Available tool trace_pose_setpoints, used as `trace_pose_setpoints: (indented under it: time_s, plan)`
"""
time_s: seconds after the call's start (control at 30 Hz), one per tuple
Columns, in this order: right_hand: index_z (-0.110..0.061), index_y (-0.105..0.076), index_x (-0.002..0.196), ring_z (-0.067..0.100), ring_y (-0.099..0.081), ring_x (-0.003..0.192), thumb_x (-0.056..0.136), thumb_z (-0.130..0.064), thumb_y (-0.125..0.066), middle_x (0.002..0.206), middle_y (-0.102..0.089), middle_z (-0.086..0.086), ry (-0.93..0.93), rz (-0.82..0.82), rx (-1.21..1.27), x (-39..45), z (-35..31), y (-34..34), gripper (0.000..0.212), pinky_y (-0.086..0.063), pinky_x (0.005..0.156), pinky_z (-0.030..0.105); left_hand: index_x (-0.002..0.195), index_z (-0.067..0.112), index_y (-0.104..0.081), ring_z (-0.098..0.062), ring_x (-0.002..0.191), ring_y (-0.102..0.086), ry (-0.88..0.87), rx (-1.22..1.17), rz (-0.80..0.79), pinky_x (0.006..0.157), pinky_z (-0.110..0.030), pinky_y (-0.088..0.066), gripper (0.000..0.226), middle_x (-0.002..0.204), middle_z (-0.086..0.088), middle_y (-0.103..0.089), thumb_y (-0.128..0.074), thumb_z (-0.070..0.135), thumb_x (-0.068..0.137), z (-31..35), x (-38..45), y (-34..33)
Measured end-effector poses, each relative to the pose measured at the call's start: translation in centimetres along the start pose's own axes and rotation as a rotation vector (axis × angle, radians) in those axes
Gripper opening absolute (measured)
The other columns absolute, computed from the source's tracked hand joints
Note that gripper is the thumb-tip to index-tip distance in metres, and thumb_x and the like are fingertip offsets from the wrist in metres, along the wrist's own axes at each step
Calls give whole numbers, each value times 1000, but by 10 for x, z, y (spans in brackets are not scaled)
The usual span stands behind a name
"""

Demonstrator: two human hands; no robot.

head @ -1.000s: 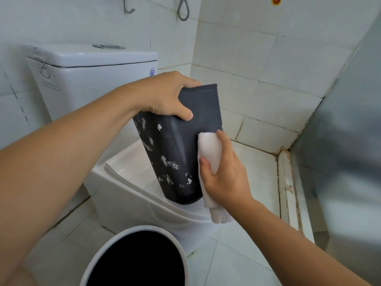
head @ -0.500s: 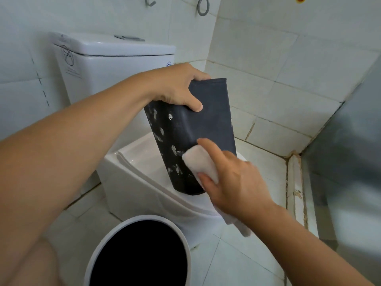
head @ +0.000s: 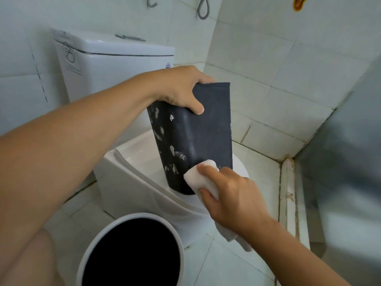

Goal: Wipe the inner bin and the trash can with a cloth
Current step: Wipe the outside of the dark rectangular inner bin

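A black inner bin (head: 198, 139) with white smudges on its side stands tilted, its bottom resting on the closed toilet lid (head: 134, 155). My left hand (head: 181, 89) grips the bin's top rim, thumb on the outside. My right hand (head: 231, 195) holds a folded white cloth (head: 200, 176) and presses it against the bin's lower right side; the cloth's tail hangs below my wrist. The white trash can (head: 132, 250) with a dark round opening stands on the floor at the bottom centre.
The white toilet tank (head: 107, 65) stands behind the bin against the tiled back wall. A tiled side wall runs along the right, with a grey panel (head: 340, 162) at the far right. Tiled floor shows right of the trash can.
My right hand has slid the cloth down from the bin's middle right edge to its lower side. The view has shifted, and my left hand has kept its grip on the rim.
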State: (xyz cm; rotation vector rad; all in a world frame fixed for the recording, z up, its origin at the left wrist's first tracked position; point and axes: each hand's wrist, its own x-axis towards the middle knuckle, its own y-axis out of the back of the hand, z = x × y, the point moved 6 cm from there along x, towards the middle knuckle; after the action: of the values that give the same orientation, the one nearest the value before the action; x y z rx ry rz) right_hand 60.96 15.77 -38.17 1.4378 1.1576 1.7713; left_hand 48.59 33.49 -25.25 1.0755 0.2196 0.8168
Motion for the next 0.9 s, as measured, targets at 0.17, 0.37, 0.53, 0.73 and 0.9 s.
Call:
trace_pose_setpoints:
  time_s: [0.17,0.37,0.53,0.73,0.9]
  plan:
    - [-25,-59,132,30,-53,56,95,-39,-61,83,-59,7,-93,249,67,47,0,22,40,-49,47,38,127,40,-64,-10,86,-73,-12,34,8,82,-42,-61,53,98,13,-76,-79,26,78,6,1,-1]
    - [-30,-58,126,25,-53,52,91,-39,-68,81,-62,1,16,77,-4,12,-2,4,37,-46,45,32,128,39,-65,-10,92,-74,-1,-4,-9,87,-44,-61,53,103,13,-77,-80,23,79,0,0,0]
    - [-35,-60,121,21,-44,51,87,-40,-71,77,-59,-4,-24,40,-33,8,4,7,37,-24,45,21,136,38,-61,-11,93,-73,-6,39,-7,89,-42,-60,61,106,14,-76,-81,28,78,4,2,-1]
    - [-26,-62,132,24,-48,58,94,-36,-69,83,-57,4,-145,296,95,64,-3,35,40,-39,51,30,128,36,-64,-14,90,-70,-41,71,-1,81,-41,-59,52,100,10,-74,-81,31,79,13,1,-4]
    - [-33,-56,124,27,-54,55,92,-42,-63,86,-60,0,-19,20,-5,23,-7,6,34,-44,47,34,134,41,-63,-9,90,-74,31,-20,1,87,-41,-61,59,102,14,-77,-79,22,80,-7,-1,3]
